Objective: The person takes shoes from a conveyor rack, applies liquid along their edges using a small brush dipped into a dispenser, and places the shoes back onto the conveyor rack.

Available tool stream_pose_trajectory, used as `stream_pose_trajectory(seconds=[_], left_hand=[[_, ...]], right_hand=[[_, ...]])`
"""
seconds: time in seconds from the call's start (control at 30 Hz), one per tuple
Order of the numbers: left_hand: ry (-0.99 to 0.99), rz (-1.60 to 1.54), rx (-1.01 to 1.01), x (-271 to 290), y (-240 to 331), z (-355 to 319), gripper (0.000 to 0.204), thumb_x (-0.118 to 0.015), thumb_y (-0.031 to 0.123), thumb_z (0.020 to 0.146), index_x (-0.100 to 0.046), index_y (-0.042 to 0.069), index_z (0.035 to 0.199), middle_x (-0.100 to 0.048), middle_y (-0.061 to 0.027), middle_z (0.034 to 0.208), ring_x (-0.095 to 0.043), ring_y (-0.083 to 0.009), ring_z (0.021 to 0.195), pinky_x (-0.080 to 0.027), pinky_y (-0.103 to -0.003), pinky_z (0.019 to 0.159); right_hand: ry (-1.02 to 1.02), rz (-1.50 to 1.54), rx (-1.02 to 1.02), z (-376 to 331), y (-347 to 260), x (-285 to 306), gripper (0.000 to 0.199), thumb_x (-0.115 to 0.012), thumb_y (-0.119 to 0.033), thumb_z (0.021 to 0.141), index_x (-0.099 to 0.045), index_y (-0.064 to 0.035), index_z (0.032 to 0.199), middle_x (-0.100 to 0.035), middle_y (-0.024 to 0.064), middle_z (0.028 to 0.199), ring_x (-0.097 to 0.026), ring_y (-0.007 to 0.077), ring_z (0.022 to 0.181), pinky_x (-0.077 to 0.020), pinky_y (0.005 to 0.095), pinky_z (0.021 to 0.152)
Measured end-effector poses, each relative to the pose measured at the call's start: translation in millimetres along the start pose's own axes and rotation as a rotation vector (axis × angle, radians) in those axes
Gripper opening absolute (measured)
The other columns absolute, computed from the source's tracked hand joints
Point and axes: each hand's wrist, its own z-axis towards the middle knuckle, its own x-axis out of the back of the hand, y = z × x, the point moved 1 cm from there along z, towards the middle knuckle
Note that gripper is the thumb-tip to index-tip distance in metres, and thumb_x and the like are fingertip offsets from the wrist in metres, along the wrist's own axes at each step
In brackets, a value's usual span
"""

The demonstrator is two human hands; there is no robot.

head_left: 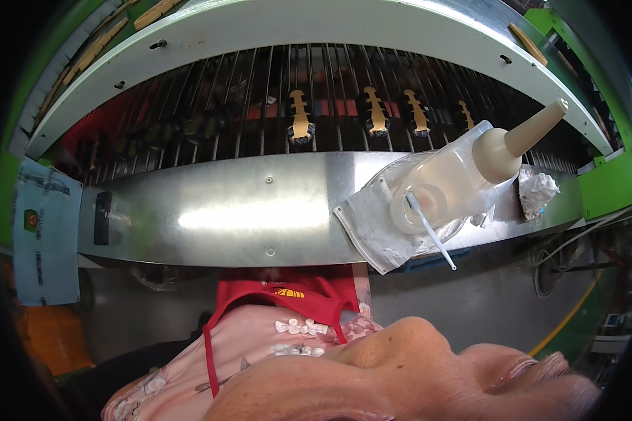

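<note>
Neither of my hands shows in the head view. A bare strip of one arm (361, 283) is visible beside my red apron (288, 281), running up under the metal ledge (260, 182), and its hand is hidden. On the right part of that ledge is a translucent squeeze bottle (449, 179) with a cream conical nozzle, tilted up to the right. A thin white stick (430, 230) lies across a round clear rim at the bottle's base. Beneath them is a whitish flat sheet or pouch (376, 224).
Beyond the ledge, dark parallel rods carry several gold-coloured notched pieces with dark ends, such as this gold piece (300, 116). A crumpled white wad (537, 193) sits at the right. A pale blue printed sheet (45, 235) hangs at the left. Green machine frame (611, 186) bounds the right side.
</note>
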Motion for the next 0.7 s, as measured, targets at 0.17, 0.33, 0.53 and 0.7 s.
stream_pose_trajectory(seconds=[0.17,0.33,0.53,0.7], left_hand=[[-0.007,-0.142,-0.035,-5.7,9.8,1.7,0.056,-0.071,0.024,0.067,-0.054,0.004,0.117,-0.046,-0.0163,0.114,-0.056,-0.0268,0.094,-0.046,-0.039,0.088],[-0.004,-0.283,-0.056,-14.2,18.2,4.2,0.050,-0.068,0.024,0.071,-0.056,0.004,0.115,-0.049,-0.0144,0.109,-0.056,-0.0248,0.092,-0.045,-0.038,0.089],[0.011,-0.452,-0.084,-24.9,27.7,8.1,0.043,-0.065,0.024,0.075,-0.058,0.004,0.112,-0.053,-0.0121,0.102,-0.057,-0.0223,0.089,-0.044,-0.036,0.090],[0.030,-0.586,-0.128,-29.0,35.3,12.2,0.038,-0.063,0.025,0.079,-0.059,0.004,0.110,-0.056,-0.0101,0.097,-0.057,-0.0203,0.086,-0.043,-0.035,0.091]], right_hand=[[0.003,0.147,0.039,-7.4,-8.5,-10.8,0.017,-0.061,-0.011,0.087,-0.062,-0.0056,0.104,-0.067,0.0094,0.084,-0.066,0.0179,0.071,-0.0549,0.0281,0.062],[-0.003,0.260,0.056,-16.1,-15.0,-21.2,0.018,-0.061,-0.011,0.087,-0.061,-0.0057,0.104,-0.067,0.0095,0.085,-0.066,0.0180,0.071,-0.0550,0.0281,0.063],[-0.005,0.363,0.074,-25.6,-20.9,-29.9,0.019,-0.061,-0.011,0.088,-0.061,-0.0058,0.105,-0.067,0.0095,0.085,-0.066,0.0180,0.072,-0.0550,0.0280,0.063],[-0.016,0.443,0.100,-33.1,-30.0,-39.0,0.019,-0.060,-0.010,0.088,-0.061,-0.0058,0.106,-0.067,0.0096,0.085,-0.066,0.0181,0.072,-0.0550,0.0279,0.063]])
